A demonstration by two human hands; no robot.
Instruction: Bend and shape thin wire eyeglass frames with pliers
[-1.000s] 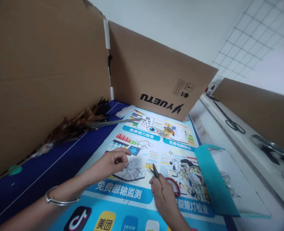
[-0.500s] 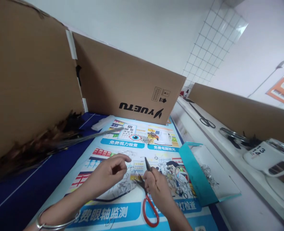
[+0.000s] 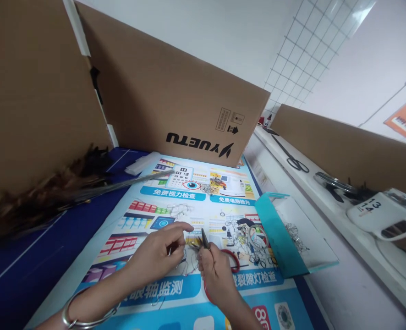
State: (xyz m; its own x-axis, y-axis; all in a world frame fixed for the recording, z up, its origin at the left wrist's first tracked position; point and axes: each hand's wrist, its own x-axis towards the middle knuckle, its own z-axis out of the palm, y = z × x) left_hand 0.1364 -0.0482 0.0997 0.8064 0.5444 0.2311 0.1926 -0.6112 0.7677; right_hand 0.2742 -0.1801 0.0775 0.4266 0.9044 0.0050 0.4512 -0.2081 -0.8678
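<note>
My right hand [image 3: 218,272] is closed round a dark tool with a tapered point [image 3: 205,238]; whether it is tweezers or pliers I cannot tell. Under and beside that hand show the red-handled scissors [image 3: 235,262], their blades pointing left; I cannot tell if they are held or lie on the sheet. My left hand [image 3: 161,247], a silver bangle on its wrist, has thumb and forefinger curled together facing the tool's point. Anything in that pinch is too fine to make out. Thin wire or thread loops [image 3: 189,261] lie below and between the hands.
A tangle of small loops [image 3: 251,243] with a tape-like ring [image 3: 258,236] lies right of my hands. Beyond it stands a teal-edged open box [image 3: 282,243] with wire bits inside. Dark feather-like strands [image 3: 52,197] extend from the left. Cardboard panels [image 3: 175,87] wall the back. A mug [image 3: 378,215] sits on the right ledge.
The view has tilted and shifted slightly. My right hand has come closer to my left and covers more of the scissors, whose second red loop now shows at its right.
</note>
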